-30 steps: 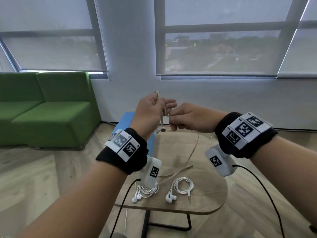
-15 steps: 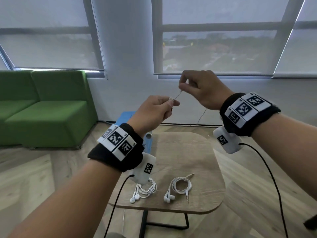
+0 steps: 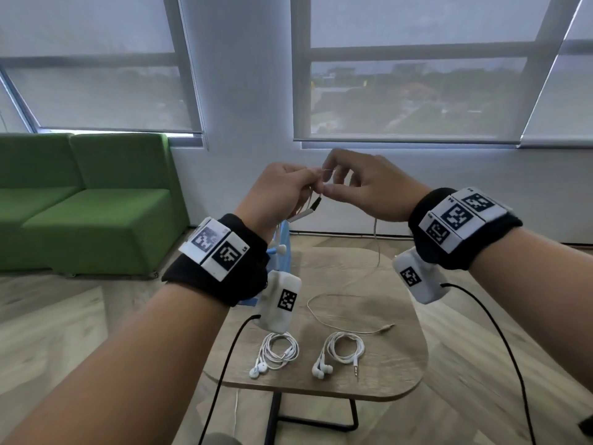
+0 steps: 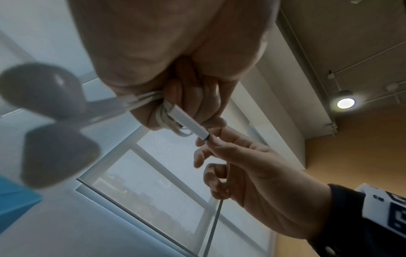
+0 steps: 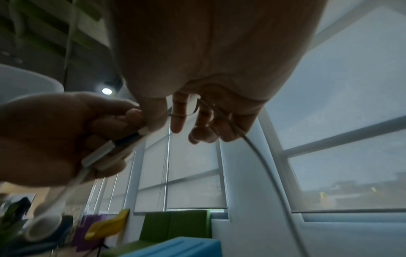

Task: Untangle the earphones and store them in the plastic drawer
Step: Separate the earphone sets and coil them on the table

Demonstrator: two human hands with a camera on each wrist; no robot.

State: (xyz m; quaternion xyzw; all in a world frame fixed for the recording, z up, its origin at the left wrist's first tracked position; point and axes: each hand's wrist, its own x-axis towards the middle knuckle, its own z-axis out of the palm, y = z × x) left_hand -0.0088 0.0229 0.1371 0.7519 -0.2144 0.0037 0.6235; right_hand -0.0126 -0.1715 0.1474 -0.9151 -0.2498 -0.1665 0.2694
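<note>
office lounge: green sofa [image 3: 80, 203], big blinded windows [image 3: 410, 69]

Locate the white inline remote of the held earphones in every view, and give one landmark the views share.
Head: the white inline remote hangs just below the two hands, centre frame.
Left wrist: centre, jutting from the left hand's curled fingers toward the right hand.
Right wrist: left of centre, against the left hand's fingers.
Shared landmark: the blue plastic drawer.

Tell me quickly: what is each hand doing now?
Left hand: grips the bunched earphones.
Right hand: pinches the earphone cable.
</note>
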